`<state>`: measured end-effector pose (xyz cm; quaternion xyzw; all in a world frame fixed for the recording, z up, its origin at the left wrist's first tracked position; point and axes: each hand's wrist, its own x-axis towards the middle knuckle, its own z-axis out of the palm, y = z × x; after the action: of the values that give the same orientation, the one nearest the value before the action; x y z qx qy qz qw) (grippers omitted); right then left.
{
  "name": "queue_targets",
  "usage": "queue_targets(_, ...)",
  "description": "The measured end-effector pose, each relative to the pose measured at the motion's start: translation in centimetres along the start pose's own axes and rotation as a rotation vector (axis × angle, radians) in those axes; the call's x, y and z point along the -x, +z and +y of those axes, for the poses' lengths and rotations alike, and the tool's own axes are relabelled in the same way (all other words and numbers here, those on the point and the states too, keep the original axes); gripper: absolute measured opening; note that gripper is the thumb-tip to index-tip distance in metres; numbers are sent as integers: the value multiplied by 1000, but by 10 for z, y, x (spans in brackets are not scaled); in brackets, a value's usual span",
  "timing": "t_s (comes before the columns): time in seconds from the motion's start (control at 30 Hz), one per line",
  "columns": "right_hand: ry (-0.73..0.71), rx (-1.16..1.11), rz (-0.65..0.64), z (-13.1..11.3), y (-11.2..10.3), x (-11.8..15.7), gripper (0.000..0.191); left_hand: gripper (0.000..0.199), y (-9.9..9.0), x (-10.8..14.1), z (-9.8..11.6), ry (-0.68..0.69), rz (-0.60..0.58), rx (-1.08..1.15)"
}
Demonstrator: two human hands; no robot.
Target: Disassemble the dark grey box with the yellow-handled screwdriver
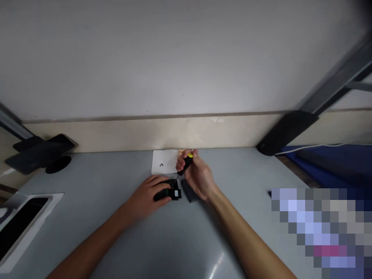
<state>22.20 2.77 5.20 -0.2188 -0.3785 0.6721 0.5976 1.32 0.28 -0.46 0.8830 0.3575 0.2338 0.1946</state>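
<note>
Right hand (202, 176) grips screwdriver (183, 169), shaft angled down at black device (175, 193). Left hand (151, 195) holds device, left of grip. Dark flat piece (189, 191) just below grip.

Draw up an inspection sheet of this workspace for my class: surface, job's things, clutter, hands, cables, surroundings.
Surface: grey table, shiny near the front.
Job's things: black device; screwdriver, tip at the device; dark bits on white paper; dark block.
Clutter: dark panel and black stand at left; black object at right; right front pixelated.
Hands: left hand holds the device; right hand grips the screwdriver.
Cables: white cable, far right.
Surroundings: grey wall behind.
</note>
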Motion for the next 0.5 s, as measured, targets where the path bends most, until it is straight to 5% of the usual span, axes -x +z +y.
queue_targets(0.3,-89,33,7,0,-6,4,16,25,2,1,-1,5,16,-16)
queue_targets(0.5,-38,-24,-13,-3,-4,3,25,26,2,1,0,-5,9,-14)
